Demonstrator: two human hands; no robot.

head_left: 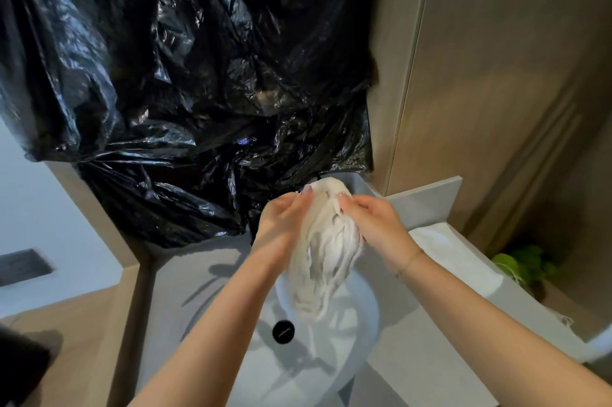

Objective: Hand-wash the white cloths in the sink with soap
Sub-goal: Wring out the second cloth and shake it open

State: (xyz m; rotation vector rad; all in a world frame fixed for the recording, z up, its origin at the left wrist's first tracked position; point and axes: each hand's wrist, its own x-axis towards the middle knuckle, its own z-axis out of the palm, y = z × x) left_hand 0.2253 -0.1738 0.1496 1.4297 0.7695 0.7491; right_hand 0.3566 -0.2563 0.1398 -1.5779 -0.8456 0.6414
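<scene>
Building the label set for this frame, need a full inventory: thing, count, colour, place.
white cloth: 1, white, bunched between both hands, hanging over the sink
sink: 1, white basin, bottom centre
drain plug: 1, black, in the basin bottom
folded cloth: 1, white, on the counter right of the sink
counter: 1, grey, around the sink
plastic sheeting: 1, black, glossy, covering the wall above the sink
green item: 1, green, low at right beyond the counter; too blurred to identify
wall panels: beige, right side
bracelet: 1, thin, on the right wrist
left hand: 1, grips the cloth's left side
right hand: 1, grips the cloth's right side
</scene>
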